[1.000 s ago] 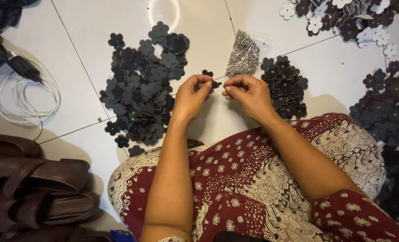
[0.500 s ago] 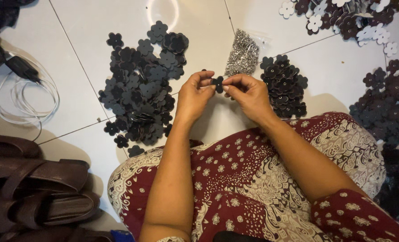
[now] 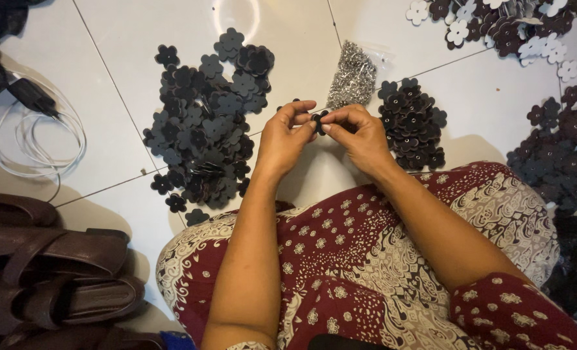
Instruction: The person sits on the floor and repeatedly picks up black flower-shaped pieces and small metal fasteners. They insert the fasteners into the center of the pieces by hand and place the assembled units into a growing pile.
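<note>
I see both grips pinching one small dark flower piece [image 3: 317,121] — left hand [image 3: 287,137] and right hand [image 3: 358,133] meet on it above the floor [image 3: 139,29]; left of them lies a big pile of dark flowers [image 3: 205,123]; right, a smaller pile [image 3: 413,123]; behind, a bag of metal bits [image 3: 353,76].

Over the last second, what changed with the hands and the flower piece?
Both hands, left hand and right hand, keep pinching the small dark flower piece between them, only turning it slightly. The big dark pile, metal bits bag and cable stayed put.
</note>
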The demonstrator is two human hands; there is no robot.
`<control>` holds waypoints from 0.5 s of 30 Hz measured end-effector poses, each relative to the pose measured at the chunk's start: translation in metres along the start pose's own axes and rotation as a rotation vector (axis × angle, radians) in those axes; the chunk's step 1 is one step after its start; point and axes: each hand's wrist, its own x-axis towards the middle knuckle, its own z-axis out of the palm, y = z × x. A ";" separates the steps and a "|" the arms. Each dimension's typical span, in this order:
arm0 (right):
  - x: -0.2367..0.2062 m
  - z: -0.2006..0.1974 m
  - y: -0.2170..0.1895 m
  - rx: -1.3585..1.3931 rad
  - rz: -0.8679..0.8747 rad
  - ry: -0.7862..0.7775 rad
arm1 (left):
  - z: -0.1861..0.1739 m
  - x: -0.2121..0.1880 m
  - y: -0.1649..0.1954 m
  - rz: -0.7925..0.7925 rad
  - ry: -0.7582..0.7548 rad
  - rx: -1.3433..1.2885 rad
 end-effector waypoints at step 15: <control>0.004 0.002 0.022 0.295 0.163 0.055 | 0.005 -0.009 0.007 0.145 -0.055 0.212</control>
